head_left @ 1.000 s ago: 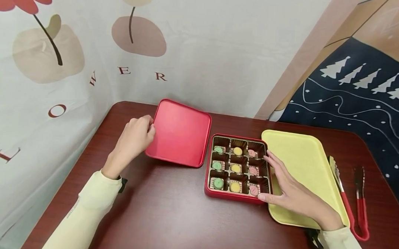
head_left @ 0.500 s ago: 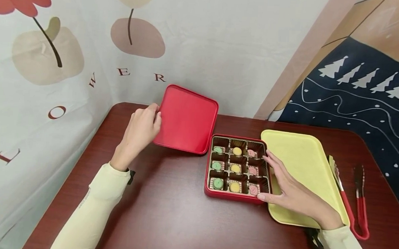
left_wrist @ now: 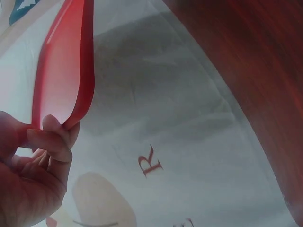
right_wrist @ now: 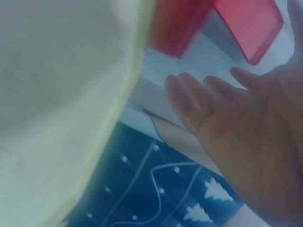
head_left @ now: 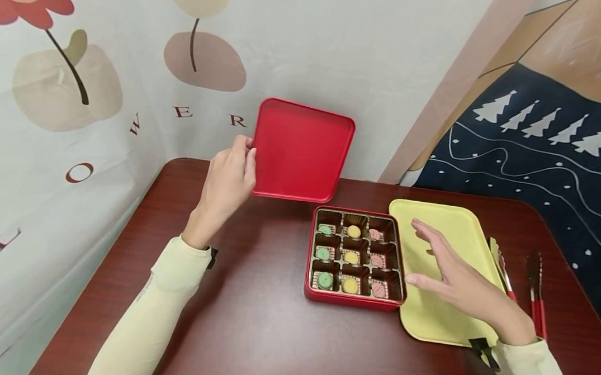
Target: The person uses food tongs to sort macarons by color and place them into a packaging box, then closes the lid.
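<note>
My left hand (head_left: 230, 173) pinches the left edge of a red square lid (head_left: 304, 151), which is raised and tilted up behind the box. In the left wrist view, thumb and fingers grip the lid (left_wrist: 61, 61) near its corner. A red square tin (head_left: 353, 303) stands on the table with a brown and gold divider insert. Its compartments hold small round sweets: green (head_left: 325, 280) at the left, yellow (head_left: 351, 257) in the middle, pink (head_left: 379, 290) at the right. My right hand (head_left: 457, 278), fingers spread, hovers over a yellow tray, just right of the tin and apart from it.
The yellow tray (head_left: 440, 322) lies right of the tin. Red-handled tongs (head_left: 537, 318) rest on the table at far right, partly behind my right wrist. A white printed curtain (head_left: 385, 90) hangs at the back of the brown table (head_left: 254, 331).
My left hand has lifted the lid up and to the right, tilting it more upright. My right hand has let go of the tin's right edge and drawn off to the right.
</note>
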`<state>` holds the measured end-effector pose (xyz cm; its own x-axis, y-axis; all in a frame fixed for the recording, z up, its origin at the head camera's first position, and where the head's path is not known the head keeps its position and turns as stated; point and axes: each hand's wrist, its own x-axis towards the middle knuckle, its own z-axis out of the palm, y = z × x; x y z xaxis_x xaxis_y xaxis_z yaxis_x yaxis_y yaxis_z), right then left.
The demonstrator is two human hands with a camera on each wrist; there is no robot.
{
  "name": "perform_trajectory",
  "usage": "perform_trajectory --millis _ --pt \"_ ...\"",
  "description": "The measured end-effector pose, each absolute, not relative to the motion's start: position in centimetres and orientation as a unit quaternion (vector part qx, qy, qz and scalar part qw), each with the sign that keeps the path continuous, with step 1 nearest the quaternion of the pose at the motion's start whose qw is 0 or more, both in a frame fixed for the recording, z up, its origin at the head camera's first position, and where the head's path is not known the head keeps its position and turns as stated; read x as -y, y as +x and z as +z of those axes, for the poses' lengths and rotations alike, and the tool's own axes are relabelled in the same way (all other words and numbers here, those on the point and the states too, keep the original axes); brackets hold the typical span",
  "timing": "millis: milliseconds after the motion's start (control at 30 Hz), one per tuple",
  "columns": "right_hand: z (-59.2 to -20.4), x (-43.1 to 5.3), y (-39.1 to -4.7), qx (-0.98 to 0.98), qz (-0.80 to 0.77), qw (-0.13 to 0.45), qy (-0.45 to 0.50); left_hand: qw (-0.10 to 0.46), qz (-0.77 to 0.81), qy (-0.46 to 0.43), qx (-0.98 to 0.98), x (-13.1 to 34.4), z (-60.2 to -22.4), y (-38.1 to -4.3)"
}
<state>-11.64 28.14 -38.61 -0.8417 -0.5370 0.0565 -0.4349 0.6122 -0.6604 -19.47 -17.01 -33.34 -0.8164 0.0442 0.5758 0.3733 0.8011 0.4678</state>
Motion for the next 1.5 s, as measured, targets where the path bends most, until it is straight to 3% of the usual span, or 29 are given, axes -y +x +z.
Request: perform_trajectory --millis 233,333,500,800,1133,1500 --pt "-35.8 -27.3 -13.9 -0.908 -0.327 -0.041 -0.258 0.298 -0.316 -0.15 0.888 14.5 -33.8 -20.6" --pt "-35.0 -26.0 -15.1 -0.91 -0.318 -0.065 -0.258 0.297 -0.329 -0.166 0.881 13.5 -34.4 -21.1" --pt "-34.9 -24.3 -17.1 -0.916 -0.31 -0.062 -0.249 0.295 -0.353 -0.191 0.867 11.8 -35.3 -21.4" --pt "-36.4 -24.2 -18.9 -0.917 -0.335 0.009 -0.215 0.282 -0.369 -0.223 0.857 10.1 -36.5 -21.4" --pt "-37.1 -23.6 -20.7 -0.913 -0.345 0.011 -0.216 0.254 -0.413 -0.237 0.842 8.9 -37.7 -22.0" --pt "-37.9 -24.3 -20.4 -0.927 -0.28 -0.045 -0.245 0.195 -0.404 -0.318 0.835 9.4 -37.9 -21.1"
